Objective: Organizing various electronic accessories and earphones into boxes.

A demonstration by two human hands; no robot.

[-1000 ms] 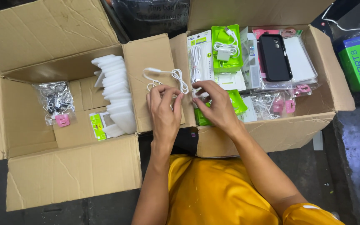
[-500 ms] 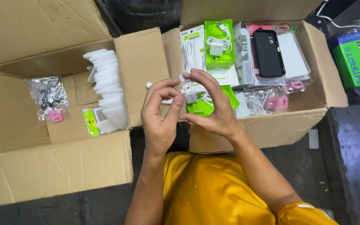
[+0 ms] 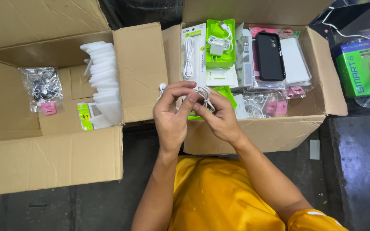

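Observation:
Both my hands meet in front of my chest, between two open cardboard boxes. My left hand (image 3: 174, 114) and my right hand (image 3: 219, 116) together grip a bundle of thin white earphone cable (image 3: 203, 93), with fingertips pinching it from both sides. One white earbud (image 3: 162, 87) sticks out above my left hand. Most of the cable is hidden inside my fingers.
The right box (image 3: 279, 130) holds packaged white cables, a green charger pack (image 3: 220, 42), a black phone case (image 3: 270, 55) and clear bags. The left box (image 3: 52, 158) holds a stack of white foam pieces (image 3: 102, 81) and a clear bag of small parts (image 3: 43, 87). A green carton (image 3: 359, 68) stands at far right.
The cable hung spread between my hands a second ago. My hands have since drawn together and gathered it into a small bundle, held a little nearer to my body.

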